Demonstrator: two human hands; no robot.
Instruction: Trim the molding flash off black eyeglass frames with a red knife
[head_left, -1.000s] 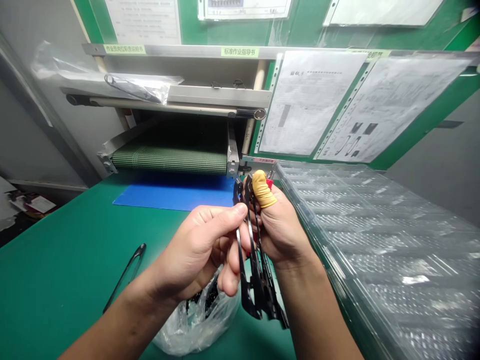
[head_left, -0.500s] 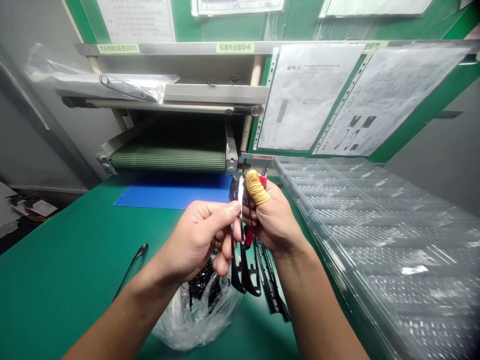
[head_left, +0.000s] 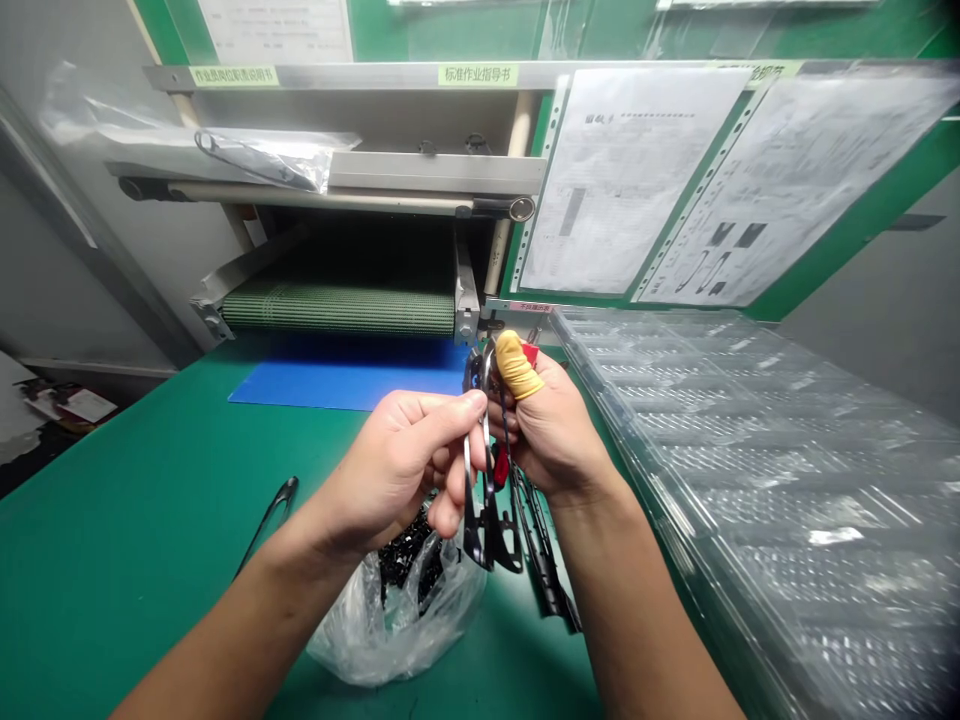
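My left hand [head_left: 420, 465] pinches a slim black plastic frame [head_left: 484, 530], long and loop-shaped, between thumb and fingers. It hangs upright, its wider end down. My right hand [head_left: 555, 430] has a yellow finger cot [head_left: 518, 366] on its thumb, which presses near the frame's upper end. A red-handled tool [head_left: 500, 467] shows between the right fingers; its kind is mostly hidden. Below the hands a clear plastic bag [head_left: 405, 650] holds many small black pieces [head_left: 409, 565]. More long black parts [head_left: 544, 560] lie beside my right wrist.
Another black frame [head_left: 271, 515] lies left of my forearm. Clear ridged trays [head_left: 720, 460] stand on the right. A green conveyor belt [head_left: 337, 312] is at the back, above a blue sheet [head_left: 322, 378] on the green table [head_left: 150, 480]. A bagged frame [head_left: 262, 160] rests on the ledge.
The view has shifted slightly. Both hands keep their grip close together, and the black frame between them has turned a little, so its bright reflection has changed.
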